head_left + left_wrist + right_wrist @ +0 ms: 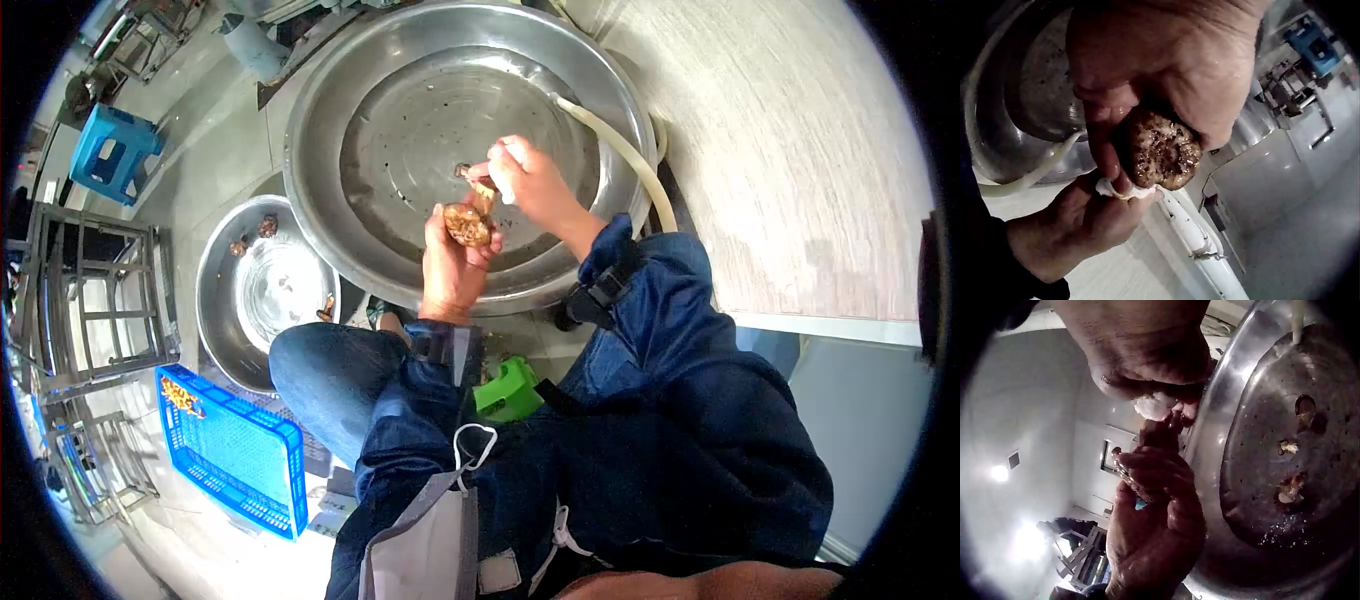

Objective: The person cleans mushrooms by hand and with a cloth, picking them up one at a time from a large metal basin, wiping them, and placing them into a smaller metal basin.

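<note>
Over the large steel basin (310,215), my left hand (455,270) grips a wet brown mushroom (468,225) with its mottled cap facing up. The thumb and fingers wrap the cap's edge, as the left wrist view shows. My right hand (540,185) pinches a small white cloth (1124,189) at the mushroom's stem, just beyond the cap. In the right wrist view the cloth bunches between the right fingers, close above the left fingertips. Shallow water with dark specks lies in the basin, and a few mushrooms (1290,489) sit in it.
A pale hose (625,150) hangs over the basin's right rim. At the left stands a smaller steel bowl (215,300) with mushrooms (268,226) in it. Below it is a blue crate (235,450) with a blue stool (115,150) farther off. A pale countertop (800,170) borders the right.
</note>
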{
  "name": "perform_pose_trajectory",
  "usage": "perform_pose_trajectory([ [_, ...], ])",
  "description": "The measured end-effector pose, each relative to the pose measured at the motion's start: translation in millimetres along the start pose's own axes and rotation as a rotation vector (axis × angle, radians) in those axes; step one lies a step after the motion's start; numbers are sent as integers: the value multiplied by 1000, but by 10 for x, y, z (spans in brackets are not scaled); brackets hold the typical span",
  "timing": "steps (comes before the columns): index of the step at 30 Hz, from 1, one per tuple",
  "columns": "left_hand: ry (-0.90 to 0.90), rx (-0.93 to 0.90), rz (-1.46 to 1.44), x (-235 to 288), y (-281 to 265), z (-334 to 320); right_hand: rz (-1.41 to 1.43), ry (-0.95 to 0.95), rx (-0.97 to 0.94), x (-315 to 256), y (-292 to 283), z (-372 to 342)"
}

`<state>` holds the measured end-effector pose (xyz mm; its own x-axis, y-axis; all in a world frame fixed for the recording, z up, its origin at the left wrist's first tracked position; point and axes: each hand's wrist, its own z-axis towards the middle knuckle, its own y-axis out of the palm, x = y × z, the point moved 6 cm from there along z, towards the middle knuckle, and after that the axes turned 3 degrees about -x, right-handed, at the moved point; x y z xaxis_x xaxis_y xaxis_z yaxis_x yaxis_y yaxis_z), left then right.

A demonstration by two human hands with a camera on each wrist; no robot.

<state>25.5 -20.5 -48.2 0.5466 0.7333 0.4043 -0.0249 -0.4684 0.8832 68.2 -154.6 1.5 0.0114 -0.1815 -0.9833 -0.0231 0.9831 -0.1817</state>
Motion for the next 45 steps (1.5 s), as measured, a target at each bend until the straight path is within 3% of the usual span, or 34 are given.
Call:
perform_pose_trajectory([
  [3, 87, 123, 97, 93, 61, -16, -6, -83, -194, -107, 207, -151],
  [6, 16, -79, 174, 67, 83, -6, -186, -32, -179, -81, 200, -129],
  [7, 1, 9, 120, 2, 50, -36, -171, -162, -110, -70, 144, -80],
  [11, -85, -85, -74, -67, -24, 27, 186, -4, -116, -22, 92, -39],
  [14, 31, 5, 78, 16, 1, -2, -140, -87, -248, -183, 230, -154],
  [15, -22, -31, 67, -6, -10, 0, -355, -204, -180, -179, 204, -138],
  [18, -78, -16, -22, -72, 8, -5, -62, -58, 26, -90, 33, -74],
  [19, -105, -85, -130, -108, -105, 34, -119, -57, 83, -78, -57, -7],
  [22, -33, 15, -201, -23, -60, 58, -61, -146, 72, -213, -34, -70],
  [23, -9, 43, -182, 1, -45, 42, -169, -248, 45, -290, 60, -116],
  [26, -94, 23, -165, -96, -163, 39, -347, -240, -30, -173, 252, -169],
  [27, -99, 67, -194, -135, -199, 49, -247, -205, -54, -135, 211, -107],
  [30, -162, -102, -338, -161, -104, 44, -123, -148, 141, -63, -37, 22],
  [33, -166, 20, -409, -149, -239, 117, -26, -160, 29, -146, 74, -64],
  [36, -96, 102, -315, -190, -310, 81, -333, -240, -140, -121, 287, -172],
  [37, -100, 102, -263, -218, -316, 68, -412, -408, -124, -111, 251, -141],
  [40, -59, 57, -119, -131, -197, 13, -222, -119, 13, -36, 41, -47],
  [41, -38, 34, -102, -66, -78, -12, -314, -129, 76, -87, 1, -18],
  [43, -43, -87, -95, 0, -64, 21, -226, -151, 72, -170, -20, -73],
  [45, -26, -90, -112, 57, -37, 14, -122, -151, 53, -302, 14, -156],
])
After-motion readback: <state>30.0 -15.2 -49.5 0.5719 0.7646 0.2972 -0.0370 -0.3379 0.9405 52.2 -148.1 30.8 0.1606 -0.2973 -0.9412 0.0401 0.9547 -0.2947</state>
